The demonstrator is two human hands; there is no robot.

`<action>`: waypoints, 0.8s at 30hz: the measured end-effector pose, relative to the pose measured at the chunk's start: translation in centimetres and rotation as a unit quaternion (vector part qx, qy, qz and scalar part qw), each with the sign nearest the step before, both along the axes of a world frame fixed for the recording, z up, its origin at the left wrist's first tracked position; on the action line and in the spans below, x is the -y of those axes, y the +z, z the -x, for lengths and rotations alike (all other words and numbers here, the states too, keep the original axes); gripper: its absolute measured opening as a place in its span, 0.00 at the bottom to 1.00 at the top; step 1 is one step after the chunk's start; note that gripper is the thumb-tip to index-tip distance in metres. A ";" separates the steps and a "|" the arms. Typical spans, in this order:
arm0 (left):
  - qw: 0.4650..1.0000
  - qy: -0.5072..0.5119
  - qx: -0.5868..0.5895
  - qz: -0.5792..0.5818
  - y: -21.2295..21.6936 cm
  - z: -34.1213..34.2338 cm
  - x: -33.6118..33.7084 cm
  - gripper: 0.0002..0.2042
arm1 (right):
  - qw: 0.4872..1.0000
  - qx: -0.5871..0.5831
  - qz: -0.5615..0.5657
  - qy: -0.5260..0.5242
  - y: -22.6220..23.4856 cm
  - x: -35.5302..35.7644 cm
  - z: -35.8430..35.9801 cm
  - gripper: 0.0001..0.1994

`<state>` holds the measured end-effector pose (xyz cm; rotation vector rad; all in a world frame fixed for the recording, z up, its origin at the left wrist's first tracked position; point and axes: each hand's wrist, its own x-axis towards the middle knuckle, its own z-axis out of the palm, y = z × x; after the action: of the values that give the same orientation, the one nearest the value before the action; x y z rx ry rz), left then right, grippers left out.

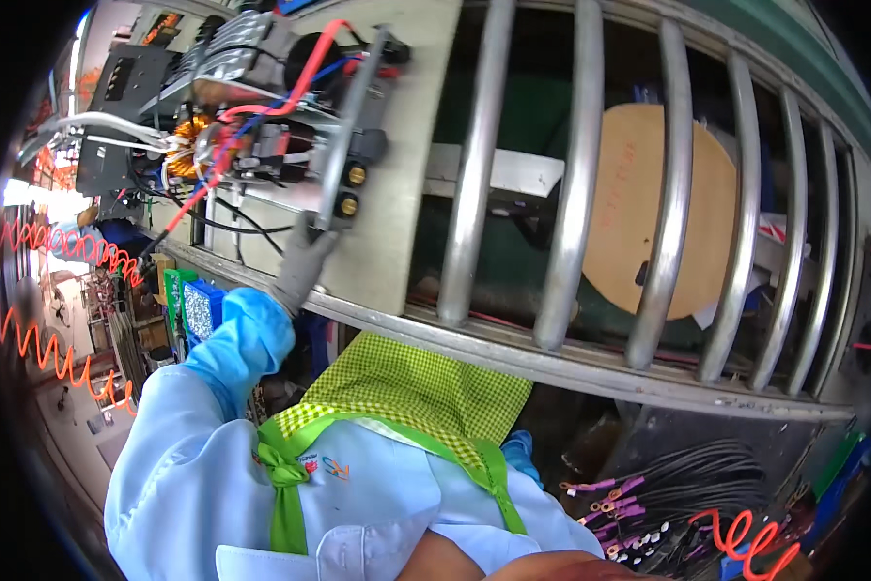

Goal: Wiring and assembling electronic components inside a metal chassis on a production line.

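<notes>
My left hand (305, 261), in a grey glove with a light blue sleeve cover behind it, reaches up to the near end of an upright metal panel (356, 126). Its fingers close on the panel's lower corner, beside two brass-coloured sockets (349, 204). The panel belongs to an uncased electrical unit with a copper-wound coil (186, 145), finned heat sinks (242, 44) and red, blue, black and white wires. That unit rests on a pale board (411, 194). Of my right arm only a bit of blue sleeve (520, 453) shows by the apron; the hand itself is hidden.
Right of the board runs a conveyor of metal rollers (571, 184), with a round tan disc (653, 213) beneath. Black cables with ring terminals (687, 484) lie at lower right. Coiled orange hoses (67, 358) hang at left, near a blue box (203, 308).
</notes>
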<state>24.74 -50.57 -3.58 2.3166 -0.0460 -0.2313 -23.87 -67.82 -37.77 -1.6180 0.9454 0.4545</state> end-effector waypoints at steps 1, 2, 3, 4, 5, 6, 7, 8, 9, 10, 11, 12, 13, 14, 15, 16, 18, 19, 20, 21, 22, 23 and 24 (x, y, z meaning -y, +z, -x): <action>0.999 -0.021 -0.045 -0.015 0.4 0.5 1.9 0.18 | 1.000 0.005 0.009 -0.003 -0.3 0.5 -1.1 0.18; 0.995 -0.039 -0.091 -0.030 1.4 1.2 3.9 0.20 | 1.000 0.008 0.017 -0.003 -0.3 0.9 -1.5 0.18; 0.990 -0.073 -0.117 -0.033 2.2 1.5 5.4 0.21 | 1.000 0.011 0.027 -0.003 -0.3 1.5 -1.7 0.18; 0.984 -0.106 -0.140 -0.033 2.6 2.0 6.5 0.22 | 0.999 0.016 0.039 -0.002 -0.4 2.4 -1.8 0.18; 0.987 -0.140 -0.073 -0.033 1.5 2.8 7.0 0.22 | 0.998 0.023 0.054 0.002 -0.6 3.7 -2.1 0.18; 0.984 -0.175 -0.003 -0.032 0.7 3.3 7.8 0.23 | 0.997 0.031 0.072 0.001 -0.9 4.9 -2.5 0.18; 0.985 -0.172 0.003 -0.019 0.7 3.9 9.0 0.23 | 0.995 0.040 0.091 0.000 -1.1 6.3 -2.9 0.18; 0.986 -0.166 0.012 -0.003 0.2 4.7 10.3 0.23 | 0.992 0.048 0.113 -0.001 -1.2 7.9 -3.5 0.18; 0.984 -0.167 0.055 0.019 -0.3 5.4 11.2 0.24 | 0.989 0.058 0.134 -0.002 -1.3 9.2 -3.9 0.18; 0.980 -0.168 0.099 0.042 -0.6 6.0 12.2 0.24 | 0.985 0.068 0.156 -0.004 -1.3 10.5 -4.4 0.18; 0.979 -0.164 0.108 0.057 -0.9 6.4 13.2 0.24 | 0.981 0.078 0.177 -0.008 -1.1 11.5 -4.7 0.18; 0.976 -0.181 0.098 0.068 -1.0 6.8 14.0 0.25 | 0.976 0.089 0.199 -0.010 -0.9 12.7 -4.8 0.18; 0.973 -0.199 0.089 0.079 -1.0 7.2 14.9 0.25 | 0.970 0.102 0.220 -0.013 -0.7 13.7 -4.8 0.18; 0.967 -0.208 0.098 0.110 -0.8 7.6 15.7 0.25 | 0.965 0.114 0.237 -0.019 -0.5 13.9 -5.0 0.18; 0.960 -0.218 0.107 0.140 -0.6 8.0 16.5 0.25 | 0.959 0.127 0.254 -0.027 -0.3 13.9 -5.0 0.18; 0.949 -0.252 0.129 0.135 -2.1 8.0 17.8 0.26 | 0.951 0.133 0.274 -0.052 -0.6 12.7 -4.8 0.18; 0.954 -0.232 0.098 0.163 -2.6 8.1 17.1 0.27 | 0.938 0.202 0.110 -0.260 10.9 9.4 -11.7 0.16; 0.950 -0.235 0.108 0.176 -2.2 8.7 17.3 0.27 | 0.930 0.244 0.185 -0.204 15.2 8.3 -12.5 0.14; 0.949 -0.237 0.119 0.169 -1.5 8.9 16.9 0.28 | 0.912 0.286 0.254 -0.147 18.8 6.5 -13.4 0.13; 0.949 -0.238 0.127 0.161 -0.8 9.6 16.0 0.30 | 0.908 0.294 0.260 -0.148 22.2 4.7 -13.7 0.13; 0.947 -0.239 0.138 0.164 -0.2 10.6 14.7 0.30 | 0.902 0.338 0.245 -0.106 25.0 2.9 -13.8 0.12; 0.931 -0.280 0.147 0.184 0.2 11.8 13.5 0.30 | 0.893 0.382 0.231 -0.061 26.8 2.1 -14.2 0.10; 0.912 -0.322 0.155 0.201 1.6 13.2 12.1 0.31 | 0.888 0.391 0.235 -0.060 27.6 1.9 -14.8 0.10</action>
<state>11.53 -62.72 -1.95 1.8331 -0.9385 -0.1556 -9.05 -69.68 -10.15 -1.9176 0.5340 -0.5441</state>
